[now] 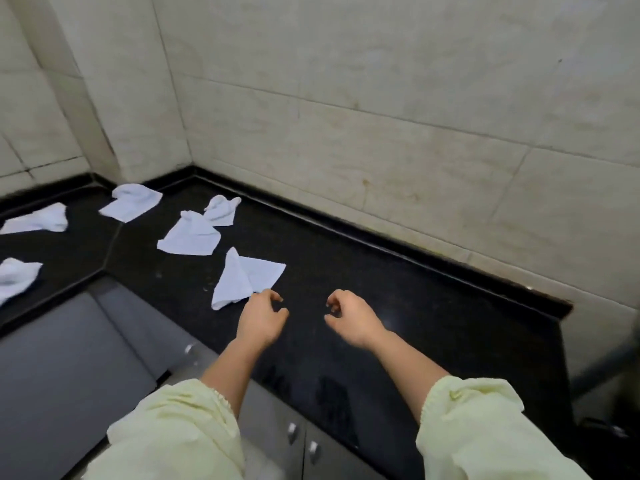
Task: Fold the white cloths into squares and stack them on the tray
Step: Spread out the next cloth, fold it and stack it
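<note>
Several crumpled white cloths lie scattered on the black stone counter (363, 278). The nearest cloth (242, 277) lies loosely folded just left of my left hand (263, 318). That hand hovers over the counter with loosely curled fingers, holding nothing, its fingertips close to the cloth's lower edge. My right hand (349, 317) hovers beside it to the right, fingers also loosely curled and empty. Farther back lie another cloth (190, 235), a bunched cloth (223, 209) and a cloth by the corner (131, 202). No tray is in view.
Two more cloths lie on the left counter section, one at the far left (38, 219) and one at the left edge (15, 277). Tiled walls (381, 98) close the back. Grey cabinet doors (69, 358) with knobs run below the counter's front edge.
</note>
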Action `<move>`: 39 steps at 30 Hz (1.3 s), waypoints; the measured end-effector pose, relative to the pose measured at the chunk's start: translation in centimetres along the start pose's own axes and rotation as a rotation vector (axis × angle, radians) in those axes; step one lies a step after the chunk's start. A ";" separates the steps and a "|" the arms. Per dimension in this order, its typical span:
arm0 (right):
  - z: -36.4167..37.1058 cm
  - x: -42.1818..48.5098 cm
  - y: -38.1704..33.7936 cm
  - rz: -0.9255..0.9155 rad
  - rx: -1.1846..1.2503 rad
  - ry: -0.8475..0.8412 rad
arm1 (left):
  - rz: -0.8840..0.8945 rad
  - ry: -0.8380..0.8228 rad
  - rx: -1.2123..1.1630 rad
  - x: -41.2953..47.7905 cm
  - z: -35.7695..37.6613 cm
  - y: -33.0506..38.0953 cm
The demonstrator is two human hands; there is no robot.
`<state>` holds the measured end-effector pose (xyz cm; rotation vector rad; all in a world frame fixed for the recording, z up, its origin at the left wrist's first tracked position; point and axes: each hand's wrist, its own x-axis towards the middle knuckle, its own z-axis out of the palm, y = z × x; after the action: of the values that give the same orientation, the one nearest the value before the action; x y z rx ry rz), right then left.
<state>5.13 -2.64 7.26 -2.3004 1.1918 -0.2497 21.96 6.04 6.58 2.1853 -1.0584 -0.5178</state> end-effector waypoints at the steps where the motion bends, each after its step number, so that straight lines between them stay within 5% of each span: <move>1: 1.1 1.2 -0.9 -0.012 -0.001 -0.018 | -0.022 0.009 -0.008 0.7 -0.7 -1.3; 17: 12.3 16.5 -6.8 0.004 0.007 -0.206 | -0.194 0.043 0.048 12.1 -3.1 -13.2; 27: 15.7 21.5 -8.6 0.209 0.085 -0.237 | 0.081 -0.034 0.328 20.5 -3.6 -15.4; 39: 17.2 23.9 -9.5 0.357 0.155 -0.245 | 0.416 -0.476 0.644 27.1 -3.5 -15.8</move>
<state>32.77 -10.95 -3.93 -1.8825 1.3723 0.0679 48.71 -6.96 -3.79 2.3048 -2.1214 -0.5686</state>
